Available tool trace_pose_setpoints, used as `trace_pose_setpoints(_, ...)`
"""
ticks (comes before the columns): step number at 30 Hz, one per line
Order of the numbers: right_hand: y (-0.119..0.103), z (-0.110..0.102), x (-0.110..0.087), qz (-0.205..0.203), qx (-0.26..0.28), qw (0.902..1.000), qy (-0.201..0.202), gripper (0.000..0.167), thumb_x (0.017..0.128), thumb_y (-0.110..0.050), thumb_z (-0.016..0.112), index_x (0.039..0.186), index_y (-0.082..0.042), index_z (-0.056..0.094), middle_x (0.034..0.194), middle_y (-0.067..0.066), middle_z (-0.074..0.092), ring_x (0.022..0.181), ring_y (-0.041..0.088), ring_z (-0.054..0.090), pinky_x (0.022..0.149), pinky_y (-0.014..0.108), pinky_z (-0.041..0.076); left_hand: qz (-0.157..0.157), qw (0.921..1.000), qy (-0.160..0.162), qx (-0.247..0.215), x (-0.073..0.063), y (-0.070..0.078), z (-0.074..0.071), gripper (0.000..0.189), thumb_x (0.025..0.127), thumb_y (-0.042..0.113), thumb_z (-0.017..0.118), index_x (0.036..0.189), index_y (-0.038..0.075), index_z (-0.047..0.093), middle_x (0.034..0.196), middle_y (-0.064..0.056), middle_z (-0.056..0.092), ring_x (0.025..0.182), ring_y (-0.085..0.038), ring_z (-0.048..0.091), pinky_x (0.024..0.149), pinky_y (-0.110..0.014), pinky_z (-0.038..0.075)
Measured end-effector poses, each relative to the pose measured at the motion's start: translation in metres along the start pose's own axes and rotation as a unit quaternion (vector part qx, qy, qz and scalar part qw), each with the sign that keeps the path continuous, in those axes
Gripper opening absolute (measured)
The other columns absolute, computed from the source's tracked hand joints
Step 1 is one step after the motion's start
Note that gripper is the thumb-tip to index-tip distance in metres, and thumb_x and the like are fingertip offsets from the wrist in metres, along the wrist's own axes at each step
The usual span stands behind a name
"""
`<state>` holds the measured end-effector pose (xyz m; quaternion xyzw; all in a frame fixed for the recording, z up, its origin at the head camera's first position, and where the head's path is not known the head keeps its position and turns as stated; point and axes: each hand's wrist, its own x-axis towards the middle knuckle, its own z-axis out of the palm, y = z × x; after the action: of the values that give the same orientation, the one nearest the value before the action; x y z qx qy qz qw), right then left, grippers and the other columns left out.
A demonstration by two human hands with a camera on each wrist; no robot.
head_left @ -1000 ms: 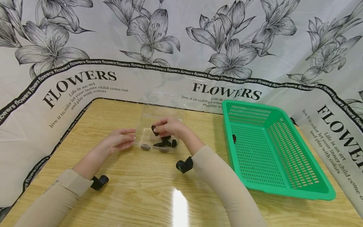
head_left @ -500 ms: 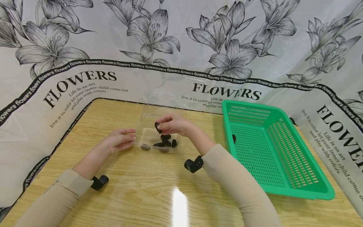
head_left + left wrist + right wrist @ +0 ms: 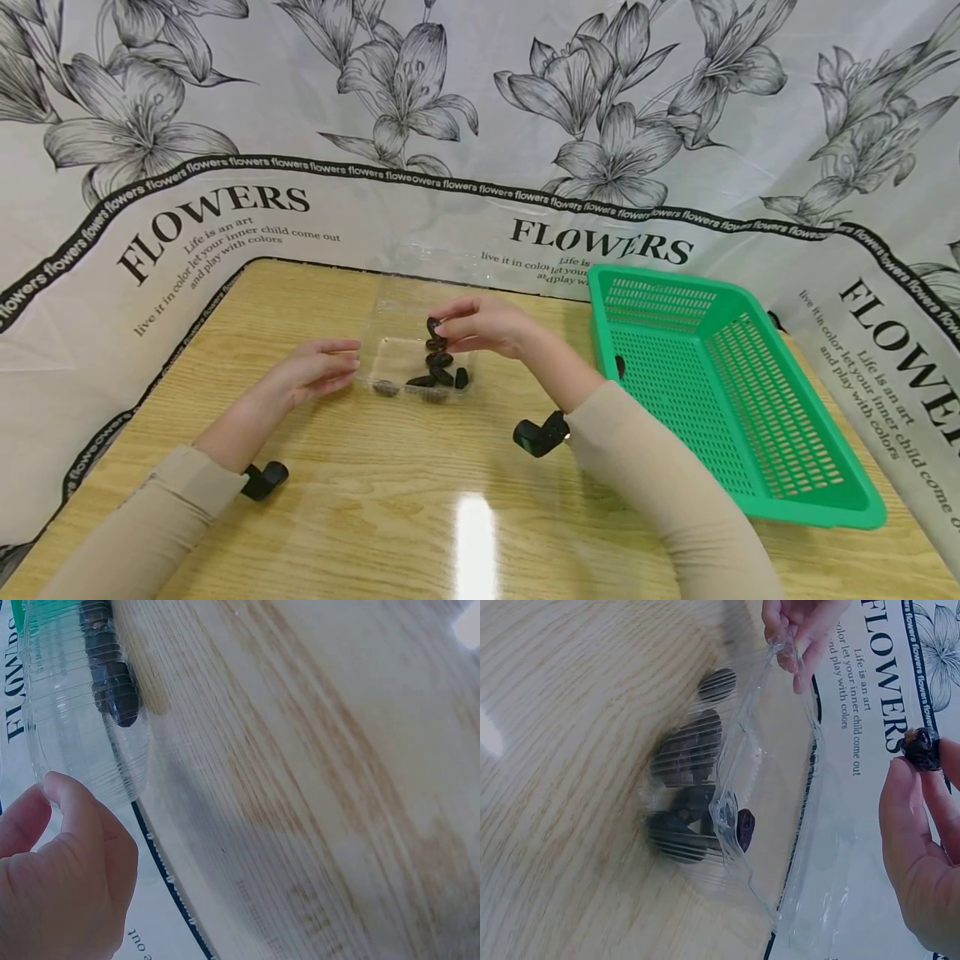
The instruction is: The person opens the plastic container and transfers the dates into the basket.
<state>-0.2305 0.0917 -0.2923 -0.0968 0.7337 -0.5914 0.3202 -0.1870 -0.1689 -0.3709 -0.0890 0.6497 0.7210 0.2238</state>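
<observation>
A clear plastic clamshell box [image 3: 397, 353] stands on the table with its lid up. Several dark, wrinkled dates [image 3: 439, 360] lie in it, mostly toward its near right side. My left hand [image 3: 324, 369] holds the box's left rim; in the left wrist view, thumb and finger [image 3: 71, 799] pinch the thin plastic edge. Above the box's right part, my right hand [image 3: 487, 327] pinches one dark date [image 3: 921, 748] between thumb and fingertips. That date is clear of the box wall in the right wrist view.
A green perforated basket [image 3: 772, 510] stands on the right of the wooden table [image 3: 360, 517]. Inside, one dark date [image 3: 620, 366] shows by its left wall. A flower-printed cloth [image 3: 420, 208] hangs behind the table. Black wrist cameras [image 3: 542, 434] sit under both forearms.
My right hand has moved right and slightly up with the pinched date, uncovering more dates in the box. My left hand keeps its place at the rim.
</observation>
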Motion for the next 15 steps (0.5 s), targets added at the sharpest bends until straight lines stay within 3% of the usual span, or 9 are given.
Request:
trace_pose_setpoints(2,-0.001,-0.002,-0.002,0.0,0.003,1.0,0.001,0.04,0.089,0.005,0.056,0.129,0.006,0.05,0.1,0.009,0.059,0.091,0.026,0.061,0.096,0.046,0.044,0.0,1.0,0.001,0.002,0.0,0.0,0.0,0.056,0.093,-0.001,0.051,0.143,-0.006,0.026,0.112,-0.01,0.051,0.087,-0.006,0.059,0.081,-0.021,0.051)
trace_pose_setpoints(6,-0.003,-0.009,-0.008,-0.001,-0.001,1.0,0.005,0.041,0.089,0.004,0.056,0.13,0.006,0.049,0.104,0.011,0.059,0.08,0.015,0.062,0.089,0.04,0.05,0.001,1.0,0.0,0.005,0.001,-0.001,0.0,0.056,0.093,0.0,0.051,0.143,-0.006,0.026,0.116,-0.011,0.05,0.089,-0.007,0.059,0.083,-0.021,0.051)
trace_pose_setpoints(15,-0.009,-0.028,-0.025,-0.012,-0.002,0.9998,0.019,0.043,0.09,0.005,0.055,0.132,0.008,0.046,0.108,0.012,0.058,0.085,0.016,0.063,0.085,0.035,0.052,0.001,1.0,0.0,0.004,0.001,-0.001,0.001,0.056,0.093,0.0,0.052,0.143,-0.006,0.027,0.116,-0.011,0.049,0.088,-0.007,0.059,0.083,-0.022,0.051)
